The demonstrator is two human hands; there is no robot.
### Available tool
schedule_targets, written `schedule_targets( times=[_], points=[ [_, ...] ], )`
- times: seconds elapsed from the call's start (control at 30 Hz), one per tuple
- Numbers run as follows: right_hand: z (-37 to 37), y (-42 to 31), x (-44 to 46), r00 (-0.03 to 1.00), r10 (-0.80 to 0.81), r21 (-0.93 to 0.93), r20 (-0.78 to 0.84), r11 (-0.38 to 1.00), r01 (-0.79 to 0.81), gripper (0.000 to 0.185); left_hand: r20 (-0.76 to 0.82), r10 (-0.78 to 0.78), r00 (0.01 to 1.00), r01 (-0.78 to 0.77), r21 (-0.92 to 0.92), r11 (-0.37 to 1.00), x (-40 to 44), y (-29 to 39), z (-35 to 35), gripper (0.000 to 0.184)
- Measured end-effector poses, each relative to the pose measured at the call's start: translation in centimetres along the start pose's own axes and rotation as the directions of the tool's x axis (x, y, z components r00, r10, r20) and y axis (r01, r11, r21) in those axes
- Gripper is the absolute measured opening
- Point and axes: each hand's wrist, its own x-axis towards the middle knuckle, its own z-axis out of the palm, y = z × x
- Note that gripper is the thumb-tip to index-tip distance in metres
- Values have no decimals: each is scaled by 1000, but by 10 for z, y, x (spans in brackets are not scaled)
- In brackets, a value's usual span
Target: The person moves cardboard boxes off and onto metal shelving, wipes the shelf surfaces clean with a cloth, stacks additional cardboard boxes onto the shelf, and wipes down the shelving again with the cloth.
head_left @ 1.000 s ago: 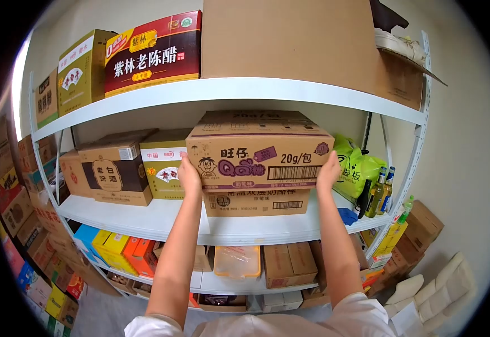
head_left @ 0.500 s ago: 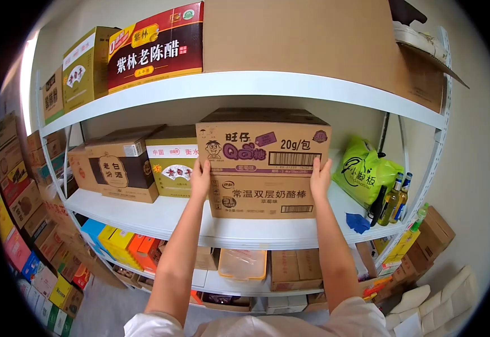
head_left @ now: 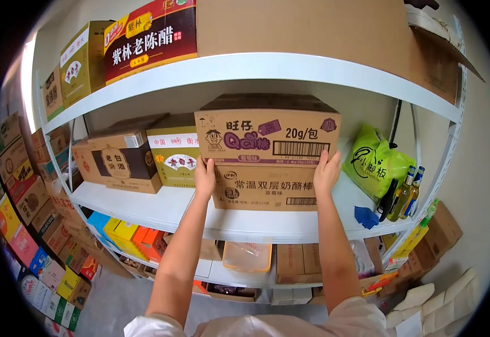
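Note:
A brown gummy candy carton (head_left: 250, 135) with purple "QQ" lettering sits atop a brown cheese stick carton (head_left: 267, 188) on the white middle shelf (head_left: 245, 220). My left hand (head_left: 204, 178) presses against the left side of the candy carton, near its bottom edge. On the opposite side, my right hand (head_left: 327, 171) grips the lower right corner, its fingertips on the front face. Both hands are close to the seam between the two cartons. The upper carton is wider than the lower one and overhangs it. The undersides of both cartons are hidden.
Liquor cartons (head_left: 116, 160) stand at left on this shelf. A green plastic bag (head_left: 374, 163), glass bottles (head_left: 405, 196) and a blue crumpled item (head_left: 366, 217) lie right. The upper shelf edge (head_left: 256, 70) runs overhead. Stacked boxes (head_left: 37, 241) line the left.
My view has shifted slightly, so the shelves sit higher in the picture. The candy carton looks a little wider and nearer to me, with both hands still on its sides.

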Motion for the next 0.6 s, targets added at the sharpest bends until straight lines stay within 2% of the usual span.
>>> schedule_targets(
  times=[0.07, 0.1, 0.17, 0.23, 0.3, 0.33, 0.37, 0.4, 0.47, 0.5, 0.53, 0.6],
  points=[
    [3, 2, 2, 997, -64, -76, -32, 995, 61, 40, -18, 26, 999, -25, 76, 997, 6, -8, 1, 34],
    [4, 4, 2, 998, -57, -86, -17, 995, 55, 40, -11, -42, 999, 43, 140, 989, 3, 12, -3, 34],
    [6, 6, 1, 992, -100, -92, -75, 991, 93, 40, -1, -34, 999, 34, 139, 990, 3, 8, -3, 35],
    [4, 7, -1, 995, -84, -96, -48, 992, 79, 40, 2, -30, 1000, 29, 136, 990, 5, 1, -6, 35],
    [1, 9, -5, 998, -69, -98, -14, 993, 67, 41, 102, -58, 993, 39, 175, 984, 0, -11, -12, 40],
    [-2, 10, -7, 999, 4, 16, 34, 1000, -4, 43, 99, -82, 992, 63, 180, 982, -10, -3, -18, 40],
    [-6, 13, -13, 994, 75, 122, 84, 989, -85, 45, 96, -128, 987, 118, 109, 987, -20, 5, -21, 44],
    [-13, 10, -22, 992, 78, 110, 101, 990, -89, 45, 95, -175, 980, 172, 37, 984, -30, 13, -25, 47],
    [-27, 3, -43, 990, -79, 9, -120, 997, 80, 47, 78, -224, 971, 220, 60, 974, -50, 13, -33, 54],
    [-34, 3, -55, 988, -50, 91, -147, 994, 64, 47, 54, -224, 973, 222, 50, 974, -63, 8, -39, 55],
    [-38, 7, -73, 989, -50, 76, -137, 995, 61, 47, 30, -225, 974, 224, 40, 974, -78, 1, -47, 57],
    [-56, 37, -88, 994, -95, 36, 59, 995, 93, 41, 126, -201, 972, 208, -44, 977, -109, -23, -64, 57]
  ],
)
